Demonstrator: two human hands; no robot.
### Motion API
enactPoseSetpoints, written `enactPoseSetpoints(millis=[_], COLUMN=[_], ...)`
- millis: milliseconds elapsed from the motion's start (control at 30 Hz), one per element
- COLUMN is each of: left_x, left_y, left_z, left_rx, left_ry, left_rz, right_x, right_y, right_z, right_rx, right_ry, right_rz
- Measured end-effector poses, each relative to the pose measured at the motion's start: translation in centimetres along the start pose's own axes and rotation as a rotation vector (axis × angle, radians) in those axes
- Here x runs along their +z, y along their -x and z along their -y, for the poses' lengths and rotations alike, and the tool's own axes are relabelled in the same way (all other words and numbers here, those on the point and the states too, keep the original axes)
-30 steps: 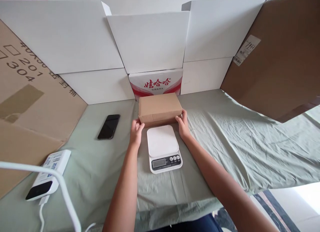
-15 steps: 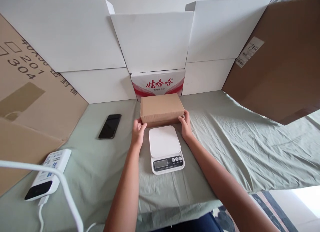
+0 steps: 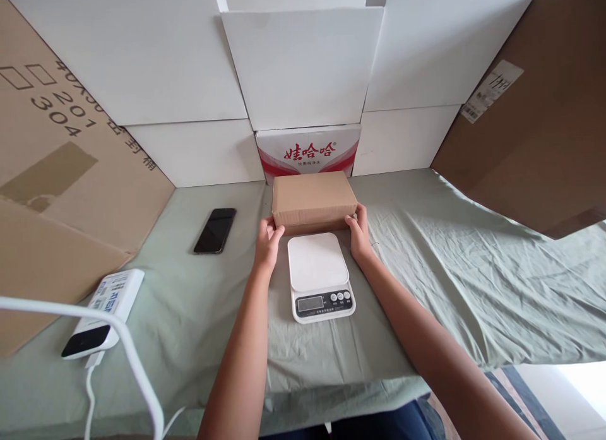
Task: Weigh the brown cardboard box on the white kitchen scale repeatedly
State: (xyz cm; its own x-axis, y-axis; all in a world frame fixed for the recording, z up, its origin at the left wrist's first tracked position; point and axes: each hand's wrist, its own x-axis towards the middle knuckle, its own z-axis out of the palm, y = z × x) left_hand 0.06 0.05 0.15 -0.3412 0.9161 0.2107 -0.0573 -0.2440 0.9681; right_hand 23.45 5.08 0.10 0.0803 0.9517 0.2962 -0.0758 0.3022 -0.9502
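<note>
A: What is the setting?
B: A table (image 3: 426, 257) under creased pale green cloth (image 3: 402, 203). White boxes (image 3: 303, 67) line its back edge around a red-and-white box (image 3: 310, 146); a big brown carton (image 3: 71, 175) stands at the left edge, a second carton (image 3: 534, 143) at the back right corner.
A: What is unclear?
B: Both cartons run out of frame. The white scale (image 3: 318, 260), toward the front edge's middle, has an unreadable display (image 3: 310, 303). I cannot tell whether the small brown box (image 3: 315, 197) just behind it touches the cloth.
A: How is that box held?
B: The left hand (image 3: 269, 243) closes its fingers on the near left corner, the right hand (image 3: 358, 235) on the near right, thumbs in front, other fingertips partly hidden.
</note>
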Motion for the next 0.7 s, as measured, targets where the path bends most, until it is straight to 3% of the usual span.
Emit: enactPoseSetpoints(millis=[700], left_x=[0.02], left_y=[0.16], left_z=[0.32], left_rx=[0.013], left_ry=[-0.027], left_rz=[0.005], right_x=[0.07], right_y=[0.29], right_z=[0.48], right_rx=[-0.008], right_ry=[-0.010], right_rz=[0.023])
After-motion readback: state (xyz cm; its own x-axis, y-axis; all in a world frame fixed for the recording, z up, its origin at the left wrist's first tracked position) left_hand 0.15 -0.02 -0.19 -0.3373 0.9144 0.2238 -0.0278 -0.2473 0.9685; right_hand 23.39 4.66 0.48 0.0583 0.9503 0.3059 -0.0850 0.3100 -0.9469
